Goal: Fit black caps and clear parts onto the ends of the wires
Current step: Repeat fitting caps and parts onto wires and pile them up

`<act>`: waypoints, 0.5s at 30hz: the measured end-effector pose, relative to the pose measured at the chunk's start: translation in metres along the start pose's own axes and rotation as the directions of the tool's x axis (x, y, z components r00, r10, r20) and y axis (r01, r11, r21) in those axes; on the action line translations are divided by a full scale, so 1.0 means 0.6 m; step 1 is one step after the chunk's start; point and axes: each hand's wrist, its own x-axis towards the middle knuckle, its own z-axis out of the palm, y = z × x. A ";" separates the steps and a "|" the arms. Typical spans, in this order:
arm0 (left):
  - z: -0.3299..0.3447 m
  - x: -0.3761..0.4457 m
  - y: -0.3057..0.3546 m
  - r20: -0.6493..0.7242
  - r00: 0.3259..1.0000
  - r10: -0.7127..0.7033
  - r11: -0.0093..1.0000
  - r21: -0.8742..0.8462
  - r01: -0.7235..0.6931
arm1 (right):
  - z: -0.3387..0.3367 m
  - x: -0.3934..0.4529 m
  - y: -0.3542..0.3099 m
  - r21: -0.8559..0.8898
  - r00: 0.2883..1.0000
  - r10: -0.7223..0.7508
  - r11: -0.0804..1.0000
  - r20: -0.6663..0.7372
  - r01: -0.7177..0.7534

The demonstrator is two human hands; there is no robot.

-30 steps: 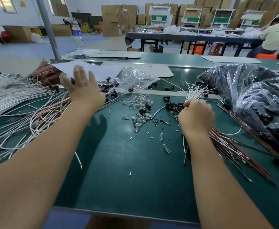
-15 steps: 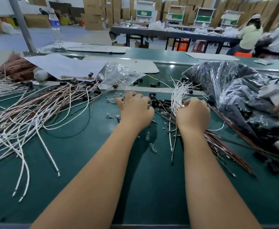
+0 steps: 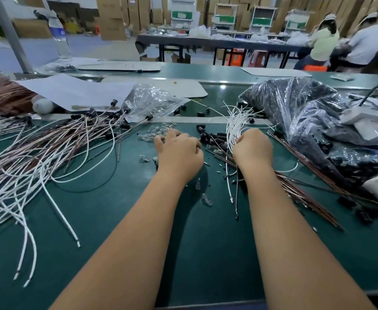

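Reaching back from the far left of the worktop (image 3: 107, 224), the left hand (image 3: 179, 153) now rests on the clear parts (image 3: 159, 132) mid-worktop, fingers curled; any hold cannot be told. Right hand (image 3: 252, 146) keeps white wires (image 3: 234, 124) clamped beside black caps (image 3: 212, 137). Judgement: picking the next part.

No legible text, brand, number or sign is being shown anywhere in the head view. A blue label is being carried by the water bottle (image 3: 59, 34) at the back left, but its print is blurred beyond reading. Green panels are being displayed on the white racks (image 3: 225, 16) in the background, and no lettering can be made out on them either.
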 end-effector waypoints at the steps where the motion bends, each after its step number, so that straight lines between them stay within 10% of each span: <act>1: 0.001 0.000 0.000 0.003 1.000 0.001 1.000 0.003 -0.001 | -0.004 0.006 -0.001 -0.017 0.999 0.005 1.000 0.033 -0.005; 9: 0.005 0.001 0.000 0.005 1.000 -0.002 1.000 0.007 0.002 | -0.022 0.035 0.007 -0.091 0.996 -0.039 0.995 -0.085 0.031; 15: 0.005 0.001 -0.001 0.005 1.000 -0.002 1.000 0.010 0.002 | 0.016 0.054 -0.022 -0.058 0.995 -0.070 0.996 0.078 0.075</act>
